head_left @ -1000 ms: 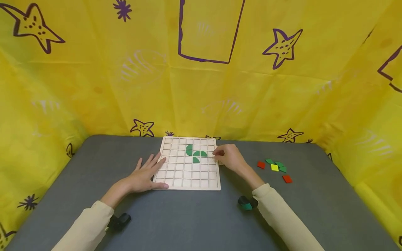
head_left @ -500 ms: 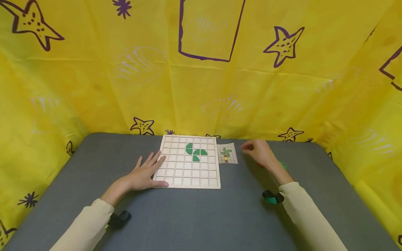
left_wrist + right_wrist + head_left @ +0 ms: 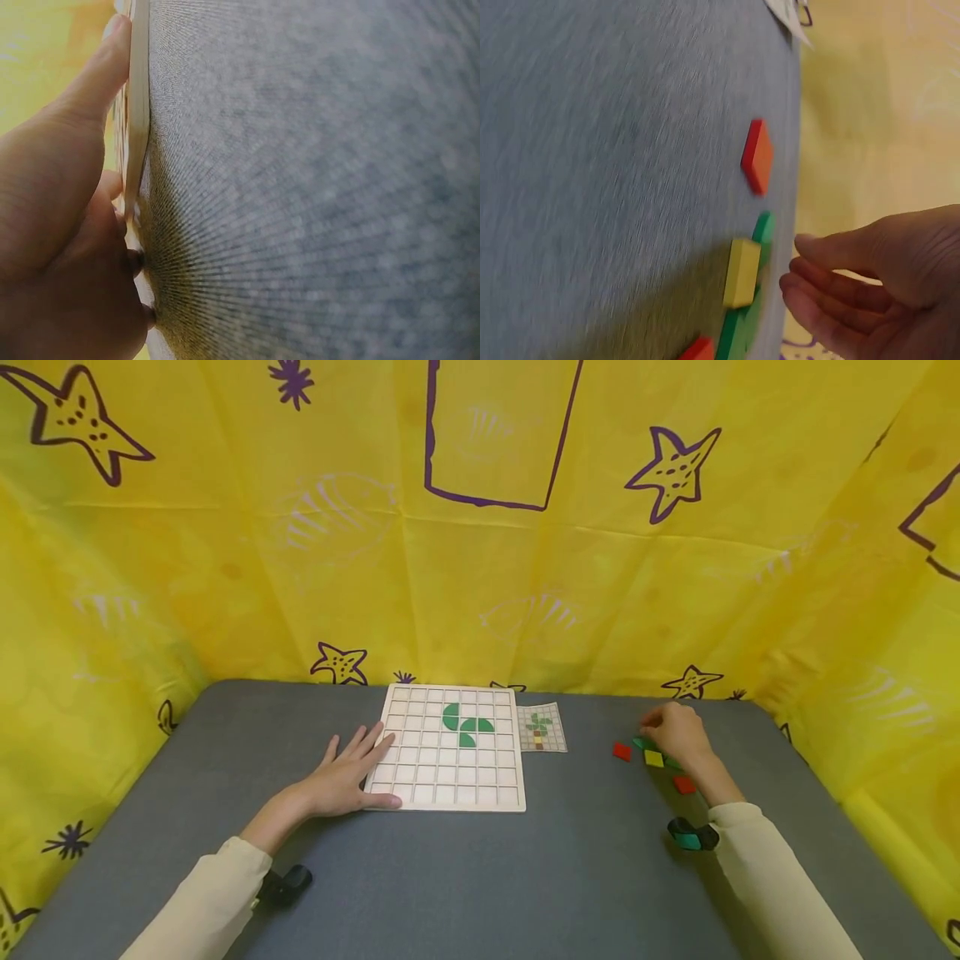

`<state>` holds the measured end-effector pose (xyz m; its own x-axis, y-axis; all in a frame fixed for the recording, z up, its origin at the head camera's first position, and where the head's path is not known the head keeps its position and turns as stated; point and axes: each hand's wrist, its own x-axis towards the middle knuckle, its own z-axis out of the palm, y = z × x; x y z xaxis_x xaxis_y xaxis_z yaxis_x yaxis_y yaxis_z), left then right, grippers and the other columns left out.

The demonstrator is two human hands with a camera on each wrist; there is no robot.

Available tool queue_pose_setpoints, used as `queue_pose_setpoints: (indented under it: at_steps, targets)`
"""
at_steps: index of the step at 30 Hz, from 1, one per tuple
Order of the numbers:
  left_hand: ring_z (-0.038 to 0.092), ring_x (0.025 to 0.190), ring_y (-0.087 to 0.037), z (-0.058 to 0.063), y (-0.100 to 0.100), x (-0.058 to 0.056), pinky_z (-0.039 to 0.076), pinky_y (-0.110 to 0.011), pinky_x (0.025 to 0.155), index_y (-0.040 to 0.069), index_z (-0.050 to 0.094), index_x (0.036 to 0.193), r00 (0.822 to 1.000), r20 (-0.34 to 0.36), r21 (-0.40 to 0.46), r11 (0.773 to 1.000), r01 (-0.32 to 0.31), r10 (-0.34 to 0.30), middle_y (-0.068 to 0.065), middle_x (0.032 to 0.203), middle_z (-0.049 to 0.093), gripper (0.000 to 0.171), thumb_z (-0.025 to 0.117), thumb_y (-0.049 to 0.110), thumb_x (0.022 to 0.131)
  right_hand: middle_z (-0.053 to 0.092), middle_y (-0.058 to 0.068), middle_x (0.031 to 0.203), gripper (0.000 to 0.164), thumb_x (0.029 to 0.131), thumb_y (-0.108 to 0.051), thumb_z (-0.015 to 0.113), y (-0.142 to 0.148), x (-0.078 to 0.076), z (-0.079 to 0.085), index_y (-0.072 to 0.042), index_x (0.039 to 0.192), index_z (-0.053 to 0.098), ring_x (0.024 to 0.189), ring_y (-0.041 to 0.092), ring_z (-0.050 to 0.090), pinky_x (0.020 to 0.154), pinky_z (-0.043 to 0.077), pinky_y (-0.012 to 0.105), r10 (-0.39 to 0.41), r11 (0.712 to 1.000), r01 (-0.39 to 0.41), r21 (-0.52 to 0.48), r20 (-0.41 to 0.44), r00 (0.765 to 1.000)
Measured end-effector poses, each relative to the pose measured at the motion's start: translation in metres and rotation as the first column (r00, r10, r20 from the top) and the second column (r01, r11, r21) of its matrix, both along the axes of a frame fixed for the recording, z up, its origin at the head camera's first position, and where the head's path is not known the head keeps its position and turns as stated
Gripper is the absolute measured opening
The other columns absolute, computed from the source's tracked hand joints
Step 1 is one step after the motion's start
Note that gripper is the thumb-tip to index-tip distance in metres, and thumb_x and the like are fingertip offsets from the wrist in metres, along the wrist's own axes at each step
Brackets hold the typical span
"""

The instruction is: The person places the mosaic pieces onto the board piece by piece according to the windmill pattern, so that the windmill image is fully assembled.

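Flat, smooth green tiles (image 3: pixel 763 227) lie on the grey woven-looking bench (image 3: pixel 465 893), just beside the released, loosely bent fingers (image 3: pixel 806 309) of the right hand (image 3: pixel 677 733) | yellow square tile (image 3: pixel 654 758) next to them | spread left hand (image 3: pixel 341 783) rests across the pale wooden gridded board's (image 3: pixel 450 772) edge

The left hand (image 3: pixel 345 785) rests on the grid board's (image 3: pixel 446 773) left edge; right of the board lie a pattern card (image 3: pixel 543 728) and, farther out, coloured tiles (image 3: pixel 654 759) by the right hand (image 3: pixel 678 735).
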<state>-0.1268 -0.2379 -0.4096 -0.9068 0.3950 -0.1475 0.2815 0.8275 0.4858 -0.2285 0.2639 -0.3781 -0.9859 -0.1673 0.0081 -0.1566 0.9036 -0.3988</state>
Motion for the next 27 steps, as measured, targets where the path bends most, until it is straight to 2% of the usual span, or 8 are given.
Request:
queue_pose_setpoints:
  at_steps: [7, 13, 19, 23, 27]
  targets:
    - [0.002, 0.146, -0.048, 0.001, -0.001, 0.003, -0.007, -0.069, 0.109, 0.003, 0.021, 0.156, 1.000, -0.011, 0.007, 1.000, -0.001, 0.001, -0.023, 0.162, 0.006, 0.106, 0.067, 0.062, 0.082, 0.071, 0.025, 0.099, 0.026, 0.092, -0.016, 0.068, 0.007, 0.004, 0.000, 0.008, 0.103, 0.073, 0.087, 0.042, 0.066, 0.072, 0.055, 0.051, 0.007, 1.000, -0.007, 0.014, 0.019, 1.000]
    - [0.002, 0.147, -0.047, -0.002, -0.003, 0.004, -0.008, -0.069, 0.109, 0.004, 0.021, 0.156, 1.000, -0.008, 0.013, 1.000, -0.014, 0.014, -0.022, 0.162, 0.006, 0.106, 0.068, 0.063, 0.081, 0.072, 0.025, 0.094, 0.031, 0.088, -0.021, 0.075, 0.003, 0.008, -0.001, 0.009, 0.096, 0.074, 0.081, 0.039, 0.067, 0.068, 0.056, 0.048, 0.021, 0.999, -0.023, 0.035, 0.059, 0.998]
    - [0.001, 0.147, -0.046, -0.005, -0.003, 0.003, -0.008, -0.069, 0.108, 0.005, 0.020, 0.156, 1.000, -0.005, 0.020, 1.000, -0.010, 0.010, -0.021, 0.162, 0.005, 0.106, 0.066, 0.064, 0.081, 0.070, 0.027, 0.097, 0.030, 0.084, -0.014, 0.078, -0.003, 0.009, -0.002, 0.011, 0.099, 0.072, 0.083, 0.040, 0.066, 0.070, 0.055, 0.049, -0.007, 0.999, 0.005, 0.035, 0.047, 0.999]
    - [0.000, 0.147, -0.046, -0.004, -0.002, 0.003, -0.009, -0.068, 0.109, 0.006, 0.019, 0.157, 1.000, 0.003, 0.016, 1.000, -0.009, 0.009, -0.020, 0.163, 0.004, 0.106, 0.066, 0.065, 0.082, 0.071, 0.025, 0.095, 0.024, 0.083, -0.006, 0.077, -0.004, 0.009, -0.001, 0.009, 0.100, 0.071, 0.081, 0.037, 0.067, 0.066, 0.056, 0.045, 0.004, 1.000, -0.003, -0.027, 0.025, 1.000]
    - [0.001, 0.147, -0.046, -0.002, -0.002, 0.004, -0.009, -0.068, 0.109, 0.005, 0.020, 0.156, 1.000, -0.001, 0.016, 1.000, -0.009, 0.009, -0.021, 0.162, 0.005, 0.105, 0.066, 0.064, 0.082, 0.072, 0.023, 0.095, 0.019, 0.086, -0.002, 0.072, -0.004, 0.011, 0.002, 0.007, 0.104, 0.072, 0.079, 0.033, 0.068, 0.064, 0.057, 0.041, 0.021, 0.997, -0.020, -0.080, 0.010, 1.000]
